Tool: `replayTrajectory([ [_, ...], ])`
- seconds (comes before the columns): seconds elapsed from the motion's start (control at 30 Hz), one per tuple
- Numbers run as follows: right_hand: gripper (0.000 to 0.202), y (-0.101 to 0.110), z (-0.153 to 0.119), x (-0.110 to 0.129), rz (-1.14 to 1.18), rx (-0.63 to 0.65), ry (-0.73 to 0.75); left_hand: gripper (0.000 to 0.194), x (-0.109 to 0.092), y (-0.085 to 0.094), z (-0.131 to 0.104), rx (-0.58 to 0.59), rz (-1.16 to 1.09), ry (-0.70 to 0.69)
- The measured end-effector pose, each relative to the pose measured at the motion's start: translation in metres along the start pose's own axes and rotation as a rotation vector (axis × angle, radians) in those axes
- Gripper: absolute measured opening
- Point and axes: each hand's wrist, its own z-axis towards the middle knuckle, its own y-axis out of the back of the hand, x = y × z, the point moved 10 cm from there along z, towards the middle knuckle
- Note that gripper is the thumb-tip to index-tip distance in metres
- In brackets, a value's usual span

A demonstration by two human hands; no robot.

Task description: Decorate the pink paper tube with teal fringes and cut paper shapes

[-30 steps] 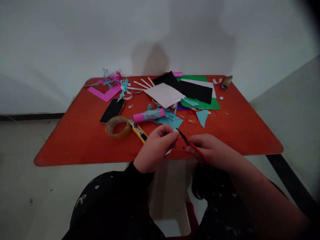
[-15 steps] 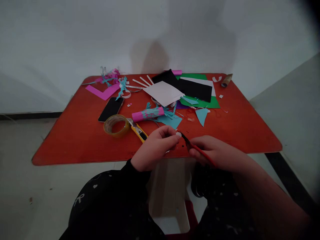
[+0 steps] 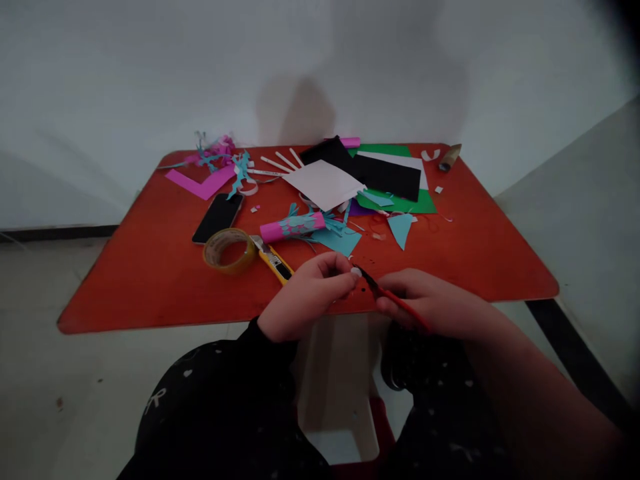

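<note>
My left hand pinches a small white piece of paper between thumb and fingertips, over the front edge of the table. Wrapped round the red handles of a pair of scissors, my right hand holds their dark blades against the white piece. Just left of my left hand lies a yellow utility knife. Beyond it rests a pink paper tube with blue fringe, beside a light blue paper piece.
On the red table are a tape roll and a phone. White paper, black paper and green paper overlap at the back. Pink and blue scraps lie back left; a brown cone lies back right.
The view has shifted slightly. My hands keep nearly the same pose, with the scissors' tip still at the white paper piece.
</note>
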Motion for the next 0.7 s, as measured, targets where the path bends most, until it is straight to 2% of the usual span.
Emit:
replayTrajectory([
  [0.4,0.038,0.004,0.002,-0.016,0.083,-0.010,-0.088,0.025,0.002,0.001,-0.001,0.017,0.045,0.033],
  [0.5,0.038,0.013,0.003,-0.018,0.108,-0.116,-0.086,0.026,-0.001,-0.001,-0.001,0.028,0.081,0.019],
  [0.7,0.024,0.033,0.003,0.001,0.258,-0.433,0.086,0.029,-0.007,-0.003,-0.002,0.018,0.241,-0.016],
])
